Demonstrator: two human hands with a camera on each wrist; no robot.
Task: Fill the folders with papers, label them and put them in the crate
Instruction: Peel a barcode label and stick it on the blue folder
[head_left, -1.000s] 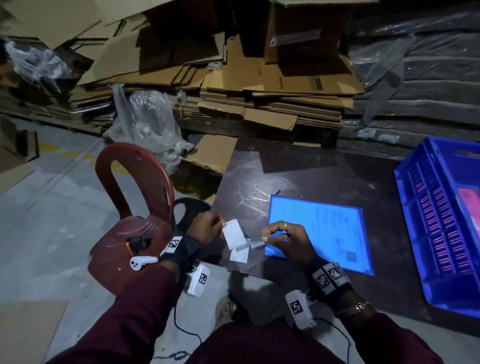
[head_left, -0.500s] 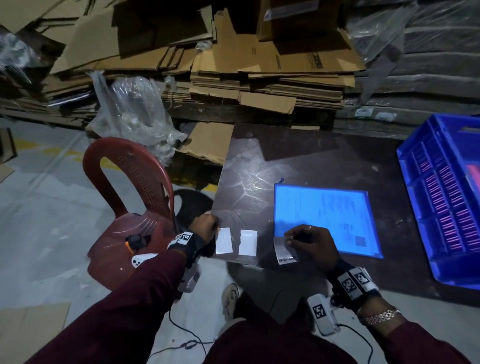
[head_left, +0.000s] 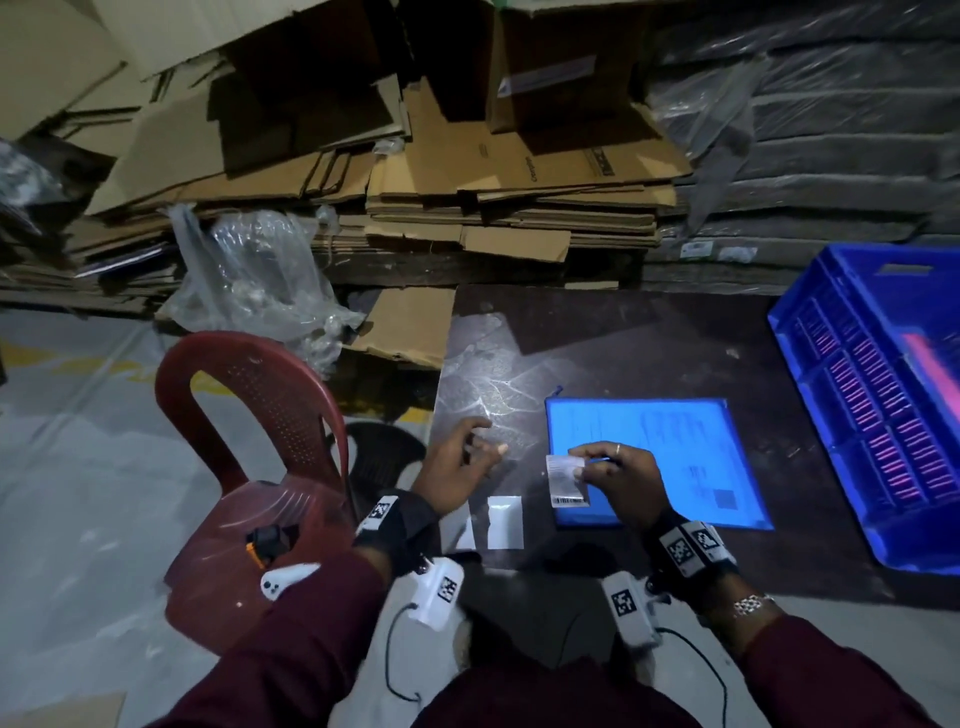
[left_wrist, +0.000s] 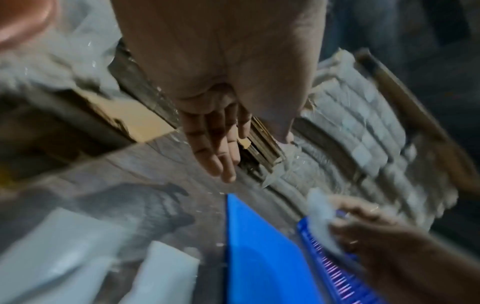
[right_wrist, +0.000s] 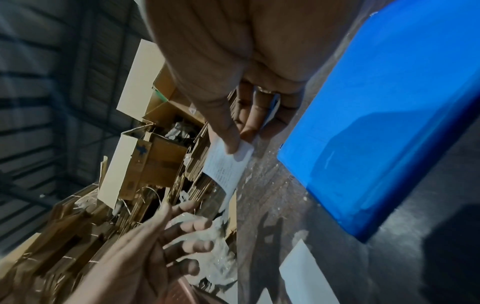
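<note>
I'm at the labelling step: my right hand (head_left: 618, 480) pinches a printed label (head_left: 566, 480) between thumb and fingertips, that grip clamped on its upper corner, and holds it just over the near left corner of the blue folder (head_left: 670, 457). The folder lies flat on the dark surface (head_left: 623, 343) with printed paper showing through its cover, so I judge the filling done for this one. My left hand (head_left: 457, 467) hovers above the surface left of the folder, fingers loosely spread and holding nothing. Two white backing slips (head_left: 505, 522) lie at the near edge of the surface between my wrists. The blue crate (head_left: 831, 332) stands to the right, apart from the folder, with something pink inside.

Next I'd need to lower the label flat onto the folder cover and press it smooth, probably steadying the folder with the free hand; whether the sticky side faces down I cannot tell
</note>
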